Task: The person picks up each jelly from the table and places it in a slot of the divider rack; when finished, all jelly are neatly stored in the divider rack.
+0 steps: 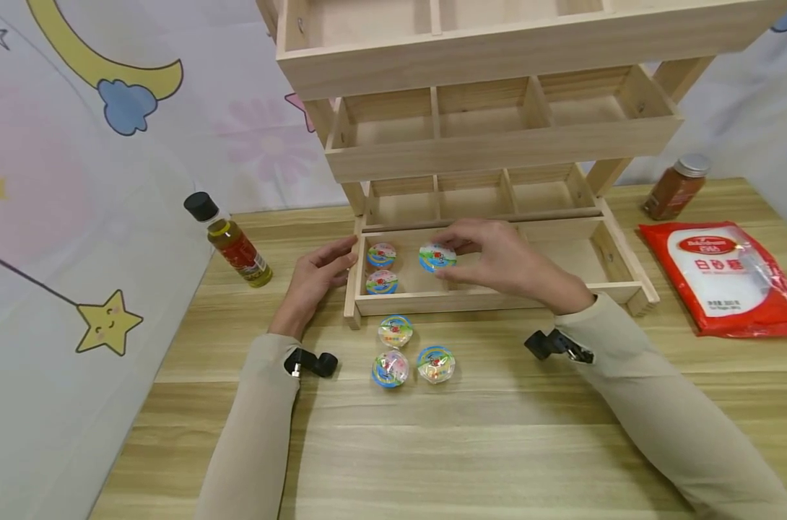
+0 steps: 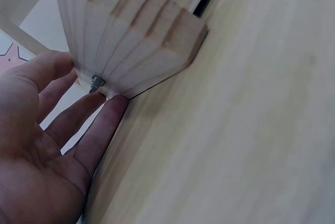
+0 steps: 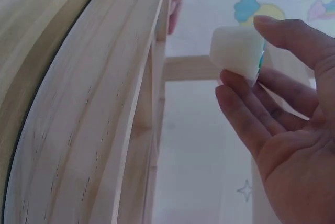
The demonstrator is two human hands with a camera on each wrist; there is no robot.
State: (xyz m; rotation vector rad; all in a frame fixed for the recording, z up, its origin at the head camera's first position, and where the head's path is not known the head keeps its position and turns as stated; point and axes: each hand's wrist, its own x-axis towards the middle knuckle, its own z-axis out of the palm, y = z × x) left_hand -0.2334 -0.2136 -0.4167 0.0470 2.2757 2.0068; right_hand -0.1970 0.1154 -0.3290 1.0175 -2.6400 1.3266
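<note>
My right hand point(image 1: 497, 254) pinches a small jelly cup point(image 1: 437, 257) with a blue, printed lid between thumb and fingers, above the bottom tray point(image 1: 484, 297) of a wooden rack. From the right wrist view, the white cup body point(image 3: 235, 51) shows held clear of the tray's front board. Two more jelly cups point(image 1: 382, 282) sit in that tray's left compartment. Fairly straight fingers of my left hand point(image 1: 318, 278) touch the left end of the rack; the left wrist view shows fingertips point(image 2: 112, 109) against its wooden side piece point(image 2: 131, 30). On the table before the rack lie three jelly cups point(image 1: 436, 364).
Higher tiers of the rack point(image 1: 504, 148), divided into compartments, overhang the bottom tray. An oil bottle point(image 1: 237, 249) with a black cap stands to the left. On the right are a red and white sugar bag point(image 1: 725, 278) and a silver-lidded jar point(image 1: 677, 188) of reddish-brown contents.
</note>
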